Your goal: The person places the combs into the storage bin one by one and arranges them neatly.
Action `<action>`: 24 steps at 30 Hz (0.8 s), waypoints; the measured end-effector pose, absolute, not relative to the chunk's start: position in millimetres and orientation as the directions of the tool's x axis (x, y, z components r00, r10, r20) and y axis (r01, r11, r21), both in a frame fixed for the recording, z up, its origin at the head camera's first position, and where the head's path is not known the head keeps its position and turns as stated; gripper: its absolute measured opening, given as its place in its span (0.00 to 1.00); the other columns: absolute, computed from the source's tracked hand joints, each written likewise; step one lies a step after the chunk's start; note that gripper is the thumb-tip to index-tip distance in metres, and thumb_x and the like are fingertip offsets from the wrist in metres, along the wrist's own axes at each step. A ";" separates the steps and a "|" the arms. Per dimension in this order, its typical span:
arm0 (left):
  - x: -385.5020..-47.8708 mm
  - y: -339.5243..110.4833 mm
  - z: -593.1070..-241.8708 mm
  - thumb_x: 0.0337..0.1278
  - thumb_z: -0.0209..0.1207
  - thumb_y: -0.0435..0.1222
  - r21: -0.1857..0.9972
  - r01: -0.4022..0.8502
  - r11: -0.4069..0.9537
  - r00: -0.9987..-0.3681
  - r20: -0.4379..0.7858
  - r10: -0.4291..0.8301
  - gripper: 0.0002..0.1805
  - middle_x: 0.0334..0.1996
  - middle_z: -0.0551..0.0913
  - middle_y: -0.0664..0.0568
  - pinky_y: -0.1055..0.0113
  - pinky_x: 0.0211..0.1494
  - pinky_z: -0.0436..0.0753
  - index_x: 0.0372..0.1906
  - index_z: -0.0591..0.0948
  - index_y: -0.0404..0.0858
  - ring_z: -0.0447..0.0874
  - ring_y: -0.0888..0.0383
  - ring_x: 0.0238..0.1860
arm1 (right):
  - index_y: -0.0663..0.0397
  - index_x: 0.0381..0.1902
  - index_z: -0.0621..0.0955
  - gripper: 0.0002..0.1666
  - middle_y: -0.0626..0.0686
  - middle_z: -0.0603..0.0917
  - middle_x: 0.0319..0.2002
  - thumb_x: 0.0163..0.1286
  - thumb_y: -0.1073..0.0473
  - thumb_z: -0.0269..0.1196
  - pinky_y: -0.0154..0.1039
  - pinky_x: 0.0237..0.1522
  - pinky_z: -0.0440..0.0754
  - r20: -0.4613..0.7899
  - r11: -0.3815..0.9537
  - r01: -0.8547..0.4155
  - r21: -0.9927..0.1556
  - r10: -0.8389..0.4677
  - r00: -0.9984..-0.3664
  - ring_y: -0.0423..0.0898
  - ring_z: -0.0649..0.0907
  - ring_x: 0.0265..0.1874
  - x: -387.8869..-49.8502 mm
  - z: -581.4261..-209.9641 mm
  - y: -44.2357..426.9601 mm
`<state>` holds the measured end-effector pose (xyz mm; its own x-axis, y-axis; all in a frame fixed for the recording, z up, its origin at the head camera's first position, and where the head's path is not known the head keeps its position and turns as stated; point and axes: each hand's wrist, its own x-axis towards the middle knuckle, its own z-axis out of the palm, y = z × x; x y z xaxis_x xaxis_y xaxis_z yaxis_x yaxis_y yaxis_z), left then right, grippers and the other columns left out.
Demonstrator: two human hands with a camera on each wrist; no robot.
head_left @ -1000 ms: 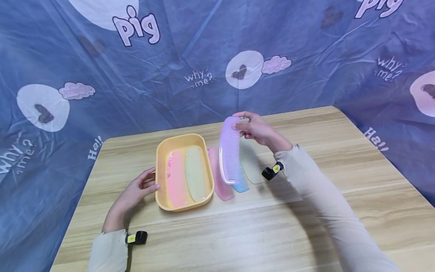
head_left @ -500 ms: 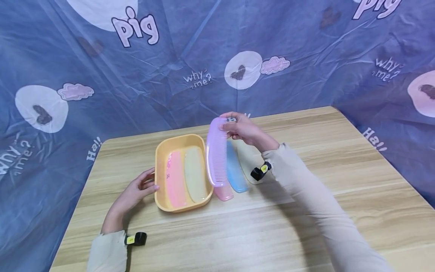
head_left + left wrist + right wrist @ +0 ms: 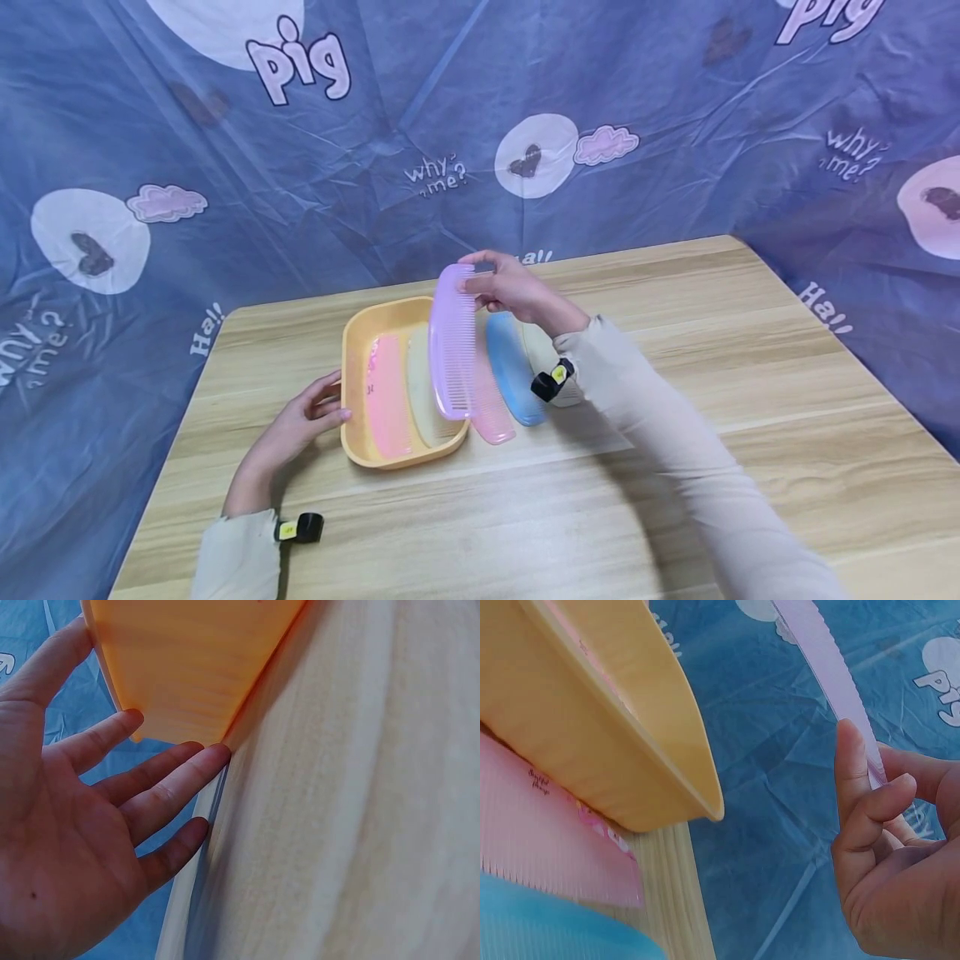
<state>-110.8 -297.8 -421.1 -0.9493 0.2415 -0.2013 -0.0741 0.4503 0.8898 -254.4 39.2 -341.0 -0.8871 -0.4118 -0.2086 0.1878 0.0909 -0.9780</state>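
Note:
My right hand point(image 3: 512, 287) pinches one end of a purple comb point(image 3: 452, 350) between thumb and fingers. The comb hangs steeply over the right rim of a yellow tray point(image 3: 351, 450). Inside the tray lie a pink comb point(image 3: 390, 396) and a pale yellow-green comb point(image 3: 422, 392), the latter partly hidden by the purple one. At the tray's left side rests my left hand point(image 3: 303, 417); its fingers are extended loosely against the outer wall point(image 3: 187, 690), thumb at the rim. In the right wrist view the purple comb point(image 3: 832, 671) stands edge-on, apart from the tray.
Right of the tray, on the wooden table point(image 3: 555, 508), lie a rose-pink comb point(image 3: 491, 408), a blue comb point(image 3: 512, 367) and a pale translucent comb point(image 3: 536, 342), partly covered by the right wrist camera point(image 3: 551, 381). A blue printed cloth point(image 3: 375, 208) hangs behind the table.
My right hand has carried the purple comb leftward, from above the rose-pink and blue combs to over the tray's right rim. The left hand and tray have stayed in place.

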 end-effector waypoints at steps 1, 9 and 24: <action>-110.7 -297.8 -421.1 0.64 0.59 0.37 0.889 -0.073 0.452 -0.949 -0.201 0.242 0.40 0.69 0.62 0.30 0.83 0.52 0.72 0.75 0.54 0.35 0.66 0.33 0.67 | 0.55 0.63 0.69 0.27 0.49 0.79 0.23 0.66 0.66 0.60 0.27 0.16 0.67 -0.210 0.094 0.188 -0.978 -0.412 -0.887 0.38 0.77 0.15 -253.9 -340.8 36.8; -110.5 -298.9 -420.9 0.64 0.59 0.38 0.885 -0.068 0.460 -0.950 -0.198 0.240 0.40 0.69 0.62 0.30 0.83 0.52 0.72 0.75 0.54 0.36 0.67 0.34 0.67 | 0.55 0.63 0.69 0.27 0.49 0.81 0.23 0.66 0.66 0.61 0.27 0.16 0.66 -0.212 0.089 0.192 -0.977 -0.430 -0.877 0.39 0.77 0.15 -254.3 -342.6 21.6; -110.6 -298.7 -421.3 0.64 0.59 0.41 0.871 -0.082 0.485 -0.947 -0.220 0.234 0.40 0.70 0.61 0.32 0.83 0.53 0.71 0.76 0.53 0.38 0.68 0.36 0.67 | 0.54 0.61 0.71 0.26 0.49 0.79 0.19 0.65 0.67 0.61 0.28 0.15 0.66 -0.217 0.114 0.186 -0.976 -0.464 -0.859 0.42 0.75 0.14 -249.1 -347.8 -9.0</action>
<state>-110.6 -298.7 -421.3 -0.9470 0.2343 -0.2197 -0.0819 0.4851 0.8706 -249.1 -9.0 -347.8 -0.8590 -0.4636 -0.2174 0.1858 0.1136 -0.9760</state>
